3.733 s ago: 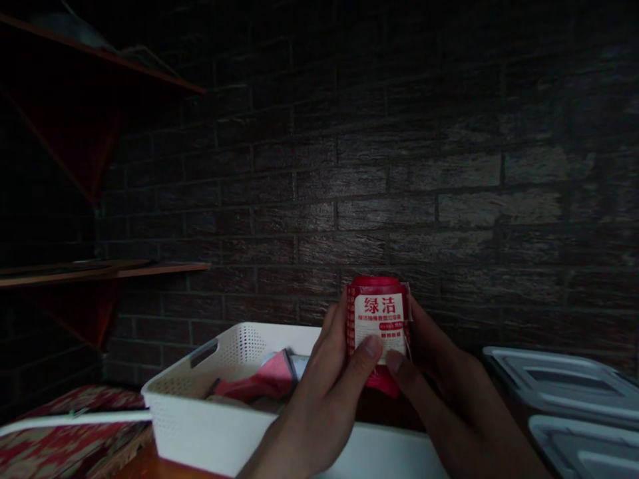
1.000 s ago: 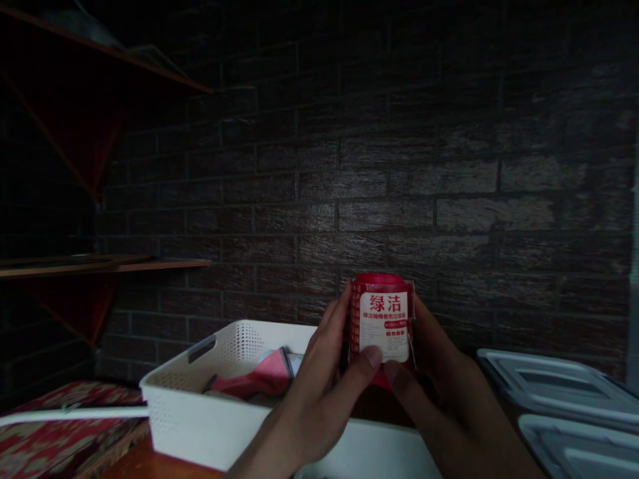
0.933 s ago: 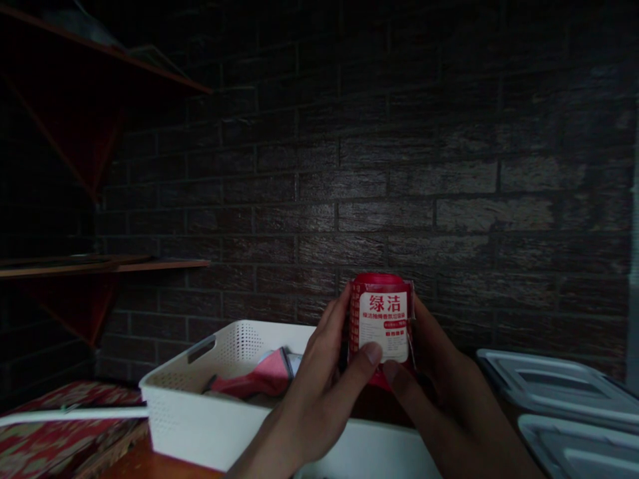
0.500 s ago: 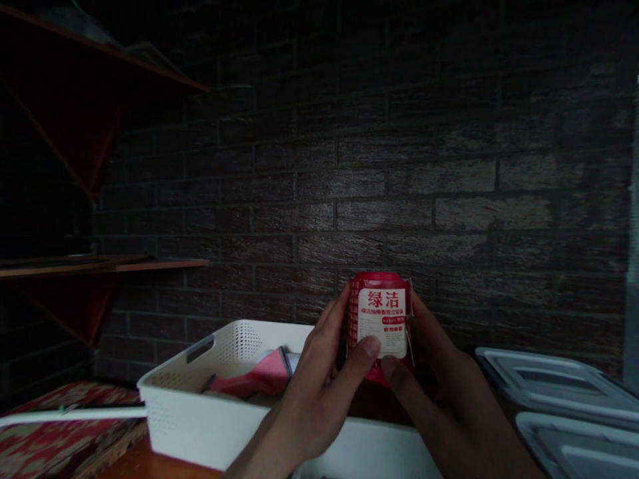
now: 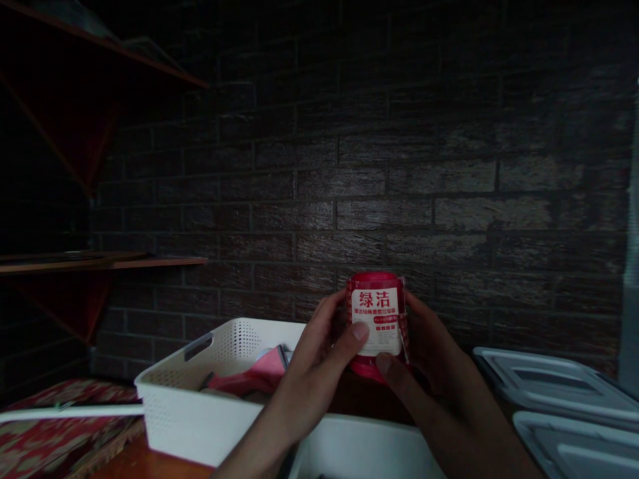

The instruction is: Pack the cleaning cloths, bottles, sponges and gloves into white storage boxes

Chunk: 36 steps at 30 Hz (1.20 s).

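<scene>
A red roll of garbage bags (image 5: pixel 378 322) in clear wrap, with a white label printed in red, is held upright between both hands. My left hand (image 5: pixel 319 366) grips its left side, thumb lying on the label. Around the right side curls my right hand (image 5: pixel 439 386), its thumb pressed at the label's lower edge; its fingertips are hidden behind the roll. Below and to the left is a white perforated basket (image 5: pixel 192 426) with a pink cloth-like item (image 5: pixel 259 374) inside. A second white bin (image 5: pixel 369 449) lies under the hands.
Grey plastic lids (image 5: pixel 559 379) lie at the right. Wooden shelves (image 5: pixel 160 262) jut out at the left, against a dark brick wall (image 5: pixel 319 173). A red patterned cloth (image 5: pixel 34 432) and a white bar (image 5: pixel 74 414) are at the lower left.
The garbage bag roll has turned slightly and shifted a little left, its label now facing more to the left. My left thumb has moved up and left on the label.
</scene>
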### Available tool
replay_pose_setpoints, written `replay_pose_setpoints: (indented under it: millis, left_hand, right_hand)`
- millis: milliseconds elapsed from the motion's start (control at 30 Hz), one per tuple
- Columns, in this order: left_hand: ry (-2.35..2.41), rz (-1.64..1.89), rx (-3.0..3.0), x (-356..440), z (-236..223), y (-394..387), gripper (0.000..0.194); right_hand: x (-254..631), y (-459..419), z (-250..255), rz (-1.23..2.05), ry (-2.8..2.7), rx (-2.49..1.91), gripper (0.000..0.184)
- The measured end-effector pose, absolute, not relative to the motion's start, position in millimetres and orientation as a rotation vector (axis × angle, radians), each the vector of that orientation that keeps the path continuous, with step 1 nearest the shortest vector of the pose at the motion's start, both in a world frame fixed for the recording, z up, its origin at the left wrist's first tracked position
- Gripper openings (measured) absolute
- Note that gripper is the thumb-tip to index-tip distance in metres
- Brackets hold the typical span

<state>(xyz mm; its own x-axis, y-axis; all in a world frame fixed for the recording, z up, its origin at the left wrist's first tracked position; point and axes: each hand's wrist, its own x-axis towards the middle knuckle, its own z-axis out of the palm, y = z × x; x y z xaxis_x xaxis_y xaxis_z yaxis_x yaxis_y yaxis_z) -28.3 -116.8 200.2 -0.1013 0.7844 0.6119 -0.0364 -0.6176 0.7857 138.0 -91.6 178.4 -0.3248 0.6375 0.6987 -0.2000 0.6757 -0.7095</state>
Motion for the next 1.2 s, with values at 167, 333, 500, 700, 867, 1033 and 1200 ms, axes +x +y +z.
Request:
replay_pose_setpoints:
  millis: [167, 333, 500, 700, 867, 1033, 1200]
  left_hand:
    - [0.726, 1.705, 1.544, -30, 206, -115, 0.046]
    - [0.658, 1.680, 1.479, -33, 207, -111, 0.041]
    - [0.645, 1.748, 1.506, -29, 206, -114, 0.048]
    - [0.633, 1.693, 1.573, -24, 205, -119, 0.050]
    - [0.573, 1.802, 1.442, -18, 206, -118, 0.046]
    - [0.563, 1.805, 1.396, -20, 208, -117, 0.041]
    - [0.663, 1.846, 1.342, -25, 205, -113, 0.042]
  right_hand:
    - [146, -96, 180, 0.976, -1.679, -0.447, 0.059]
    - [152, -98, 184, 0.964, -1.658, -0.584, 0.052]
    - [144, -90, 180, 0.789, -1.673, -0.533, 0.061]
    - [135, -86, 176, 0.684, -1.731, -0.476, 0.066]
    - [138, -92, 182, 0.849, -1.761, -0.457, 0.061]
    - [141, -94, 182, 0.827, -1.810, -0.565, 0.051]
    - [139, -94, 185, 0.876, -1.814, -0.495, 0.047]
